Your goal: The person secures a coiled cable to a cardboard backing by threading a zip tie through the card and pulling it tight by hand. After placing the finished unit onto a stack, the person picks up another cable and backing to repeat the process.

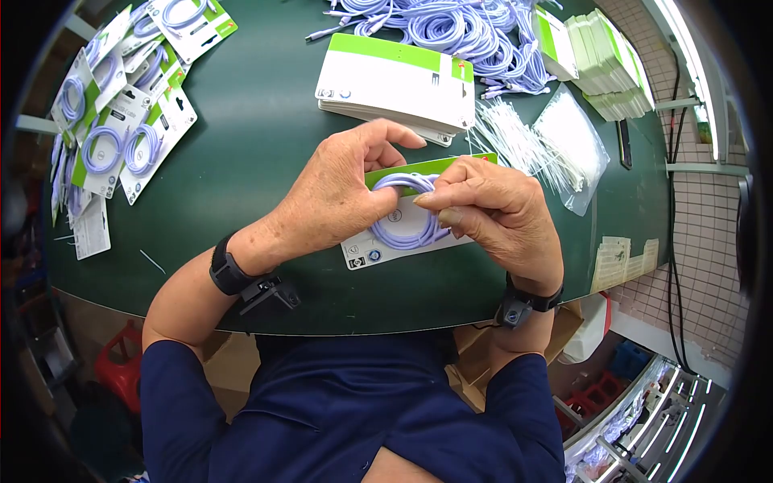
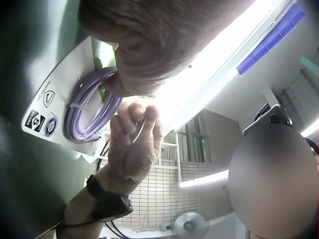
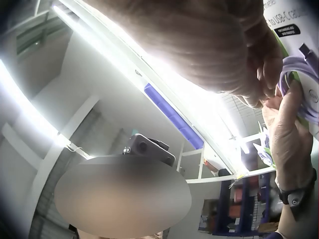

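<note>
A coiled lilac cable [image 1: 400, 235] lies on a white and green card [image 1: 463, 229] on the table. The left hand [image 1: 334, 189] has its thumb in the coil, against the card; its other fingers curve apart from the thumb above the card's top edge. At the coil's right side, the right hand [image 1: 503, 209] pinches a thin white tie between thumb and fingers; the tie [image 2: 138, 133] shows in the left wrist view. A small band crosses the coil [image 2: 75, 119] in that view. In the right wrist view, the cable's plug [image 3: 305, 50] stands out beside the coil.
A stack of blank-faced cards [image 1: 386, 76] lies behind the hands, with loose lilac cables [image 1: 451, 28] beyond. White ties [image 1: 523, 141] and a plastic bag [image 1: 572, 129] are at right, near card stacks [image 1: 604, 56] and a black knife [image 1: 624, 145]. Carded cables [image 1: 105, 149] pile at left.
</note>
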The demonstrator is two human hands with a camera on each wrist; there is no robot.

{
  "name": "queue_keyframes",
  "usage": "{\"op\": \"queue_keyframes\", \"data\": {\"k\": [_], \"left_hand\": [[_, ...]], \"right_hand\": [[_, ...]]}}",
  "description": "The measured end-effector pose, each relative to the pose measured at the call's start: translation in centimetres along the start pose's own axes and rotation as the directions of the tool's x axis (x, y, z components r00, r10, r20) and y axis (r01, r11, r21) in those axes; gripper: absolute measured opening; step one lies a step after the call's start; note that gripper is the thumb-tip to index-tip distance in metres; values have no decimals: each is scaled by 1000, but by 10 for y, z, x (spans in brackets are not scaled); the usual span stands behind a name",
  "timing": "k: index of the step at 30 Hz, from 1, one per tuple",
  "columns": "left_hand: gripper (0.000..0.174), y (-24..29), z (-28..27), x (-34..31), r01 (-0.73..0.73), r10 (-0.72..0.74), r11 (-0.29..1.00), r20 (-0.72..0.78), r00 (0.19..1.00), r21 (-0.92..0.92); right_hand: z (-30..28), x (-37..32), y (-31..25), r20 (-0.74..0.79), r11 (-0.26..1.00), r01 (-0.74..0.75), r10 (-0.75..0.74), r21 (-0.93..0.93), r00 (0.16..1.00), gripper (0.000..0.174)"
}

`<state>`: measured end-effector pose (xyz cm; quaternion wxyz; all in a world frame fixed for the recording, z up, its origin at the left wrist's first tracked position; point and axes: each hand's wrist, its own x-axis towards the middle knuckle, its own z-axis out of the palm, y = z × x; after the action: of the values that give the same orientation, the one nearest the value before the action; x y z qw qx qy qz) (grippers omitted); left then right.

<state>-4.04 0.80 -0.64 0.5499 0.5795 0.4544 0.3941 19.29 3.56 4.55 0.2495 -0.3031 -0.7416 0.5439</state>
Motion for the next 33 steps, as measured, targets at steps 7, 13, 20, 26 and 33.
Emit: {"op": "queue_keyframes", "data": {"k": [7, 13, 20, 26, 33], "left_hand": [[48, -3, 4, 1, -61, 58, 995, -32, 998, -83], [42, 6, -5, 0, -11, 14, 996, 30, 999, -85], [35, 12, -8, 0, 4, -3, 998, 19, 1000, -59], [33, 18, -13, -1, -33, 32, 999, -21, 999, -28], [31, 20, -14, -2, -33, 32, 999, -32, 999, -17]], "right_hand": [[7, 6, 10, -104, 940, 210, -245, -268, 964, 26], [18, 7, 8, -220, 899, 216, -315, -381, 923, 27], [20, 10, 12, -183, 801, 347, -483, -488, 857, 26], [23, 10, 16, -188, 760, 376, -538, -531, 822, 24], [24, 12, 21, -204, 750, 389, -561, -535, 802, 23]]}}
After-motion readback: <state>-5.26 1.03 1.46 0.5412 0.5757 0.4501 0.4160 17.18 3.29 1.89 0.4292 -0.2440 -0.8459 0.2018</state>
